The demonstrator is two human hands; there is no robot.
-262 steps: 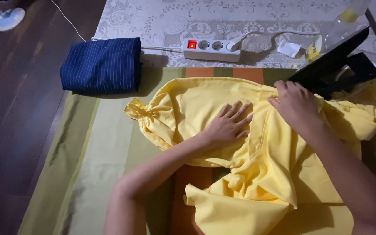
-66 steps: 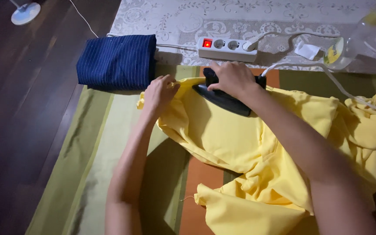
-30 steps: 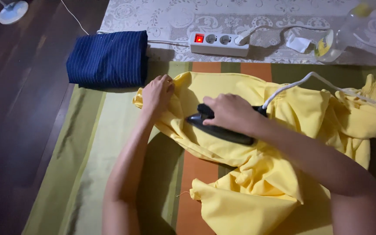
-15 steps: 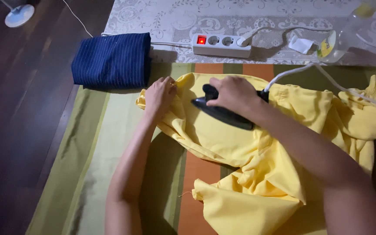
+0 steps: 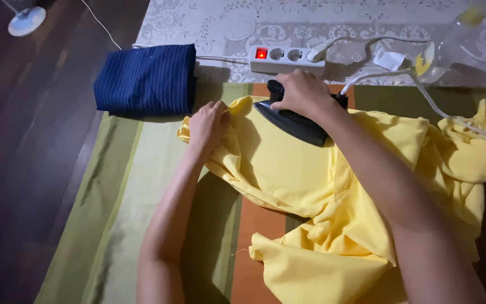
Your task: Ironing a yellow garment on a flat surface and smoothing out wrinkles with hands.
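Two hands, right hand (image 5: pixel 301 94) slid iron (image 5: pixel 293 119) up yellow cloth (image 5: pixel 288 174), left hand (image 5: pixel 208 125) unmoved.

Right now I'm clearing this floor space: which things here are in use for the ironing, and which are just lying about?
In use: black iron under right hand; yellow garment pinned by left hand; striped mat; power strip.

Lying about: folded navy cloth; plastic bottle; white stand base.

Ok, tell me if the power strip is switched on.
On: the power strip has its red rocker switch glowing, and a white plug sits in its right-hand socket.
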